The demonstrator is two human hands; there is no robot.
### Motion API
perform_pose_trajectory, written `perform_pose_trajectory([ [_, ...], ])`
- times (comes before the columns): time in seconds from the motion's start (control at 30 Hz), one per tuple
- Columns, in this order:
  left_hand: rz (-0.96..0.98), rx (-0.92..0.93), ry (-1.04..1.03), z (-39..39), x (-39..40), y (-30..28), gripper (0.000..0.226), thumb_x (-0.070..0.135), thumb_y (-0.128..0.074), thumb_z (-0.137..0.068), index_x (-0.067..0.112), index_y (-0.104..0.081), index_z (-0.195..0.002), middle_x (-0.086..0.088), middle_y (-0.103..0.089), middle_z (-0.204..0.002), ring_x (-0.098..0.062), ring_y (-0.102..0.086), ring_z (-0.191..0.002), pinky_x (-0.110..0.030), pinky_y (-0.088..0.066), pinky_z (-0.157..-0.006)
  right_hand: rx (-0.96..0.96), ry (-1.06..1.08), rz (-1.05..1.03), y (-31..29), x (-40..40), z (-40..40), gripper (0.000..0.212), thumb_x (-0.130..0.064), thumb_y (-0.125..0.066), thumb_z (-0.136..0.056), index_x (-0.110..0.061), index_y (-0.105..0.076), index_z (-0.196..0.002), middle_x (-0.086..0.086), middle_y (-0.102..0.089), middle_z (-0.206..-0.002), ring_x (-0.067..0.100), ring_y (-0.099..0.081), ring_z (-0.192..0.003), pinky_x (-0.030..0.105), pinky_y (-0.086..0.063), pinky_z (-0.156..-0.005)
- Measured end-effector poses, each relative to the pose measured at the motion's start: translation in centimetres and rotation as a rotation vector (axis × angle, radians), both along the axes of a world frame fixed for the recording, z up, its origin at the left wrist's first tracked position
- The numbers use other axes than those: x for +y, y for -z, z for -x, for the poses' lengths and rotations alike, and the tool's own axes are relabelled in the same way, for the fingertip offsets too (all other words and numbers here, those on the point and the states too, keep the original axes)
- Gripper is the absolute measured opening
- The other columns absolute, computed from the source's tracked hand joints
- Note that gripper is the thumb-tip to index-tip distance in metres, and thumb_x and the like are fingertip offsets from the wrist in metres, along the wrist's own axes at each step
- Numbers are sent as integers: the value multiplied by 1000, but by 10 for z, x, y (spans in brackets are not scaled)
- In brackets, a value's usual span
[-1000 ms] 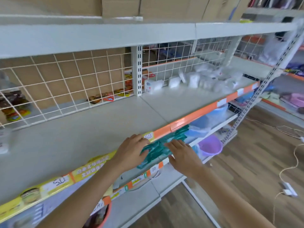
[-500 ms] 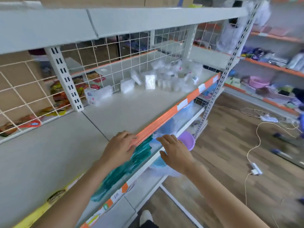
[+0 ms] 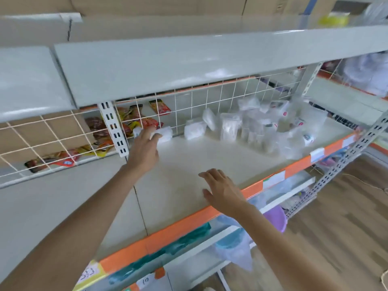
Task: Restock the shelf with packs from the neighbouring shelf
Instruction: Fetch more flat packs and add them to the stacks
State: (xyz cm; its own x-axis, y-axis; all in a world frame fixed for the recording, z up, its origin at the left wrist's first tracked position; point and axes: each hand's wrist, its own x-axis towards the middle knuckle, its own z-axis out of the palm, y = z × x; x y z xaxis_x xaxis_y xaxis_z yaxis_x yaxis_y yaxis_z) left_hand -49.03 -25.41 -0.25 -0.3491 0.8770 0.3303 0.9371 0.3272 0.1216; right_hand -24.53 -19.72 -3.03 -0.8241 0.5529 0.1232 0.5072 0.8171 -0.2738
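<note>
White soft packs (image 3: pixel 164 134), probably light and squishy, sitting at the back of the grey shelf (image 3: pixel 210 164) by the wire grid (image 3: pixel 189 106). Left hand (image 3: pixel 144 148) touching the nearest one, fingers spread, nothing clamped. Right hand (image 3: pixel 222 191) flat, loose. Best pinched across the middle. Smooth shelf, wood floor (image 3: pixel 336 206) beyond.

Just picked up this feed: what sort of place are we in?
Most likely a small retail shop: metal shelving with orange price strips, clear packs piled on it, snack packets behind the wire grid.
</note>
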Motion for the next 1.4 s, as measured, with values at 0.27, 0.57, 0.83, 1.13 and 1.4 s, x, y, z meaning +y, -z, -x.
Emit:
perform_pose_trajectory([
  [0.27, 240, 144, -273, 24, 19, -7, 49, 0, -57, -78, 8, -47, -125, -8, -40, -127, -29, -30, -119, -37, -34, -98, 49, -161, 33, 1, 49, 38, 46, -19, -47, -91, -13, -40, -135, 6, -44, -130, 23, -38, -121, 34, -36, -96],
  [0.57, 35, -71, -290, -43, -58, 15, 34, 20, -60, -84, 16, -51, -116, -1, -46, -116, -21, -41, -113, -30, -35, -93, 33, -251, 42, -3, 93, 118, 44, -18, -47, -92, -10, -39, -135, 7, -39, -136, 22, -32, -126, 33, -33, -103],
  [0.83, -22, -125, -394, -89, -103, 38, 50, 0, -66, -51, 16, -45, -94, -3, -53, -88, -25, -53, -78, -35, -52, -61, 23, -242, -53, 3, 117, 184, 56, -20, -53, -91, -12, -29, -140, 9, -30, -144, 28, -29, -130, 37, -31, -104],
  [1.13, -170, -257, -642, -110, -113, 29, 32, 23, -62, -85, 9, -58, -113, -6, -55, -105, -23, -53, -98, -31, -43, -73, 10, -573, -25, 5, 52, 142, 30, -29, -52, -89, -4, -51, -104, 12, -52, -108, 31, -49, -103, 35, -38, -76],
  [1.4, -298, -300, -836, -122, -207, 20, 23, 15, -66, -82, 8, -61, -103, -6, -56, -97, -28, -58, -89, -31, -45, -69, 2, -771, 151, -9, -39, 120, 30, -30, -52, -89, -10, -46, -110, 7, -56, -107, 28, -55, -94, 31, -34, -65],
])
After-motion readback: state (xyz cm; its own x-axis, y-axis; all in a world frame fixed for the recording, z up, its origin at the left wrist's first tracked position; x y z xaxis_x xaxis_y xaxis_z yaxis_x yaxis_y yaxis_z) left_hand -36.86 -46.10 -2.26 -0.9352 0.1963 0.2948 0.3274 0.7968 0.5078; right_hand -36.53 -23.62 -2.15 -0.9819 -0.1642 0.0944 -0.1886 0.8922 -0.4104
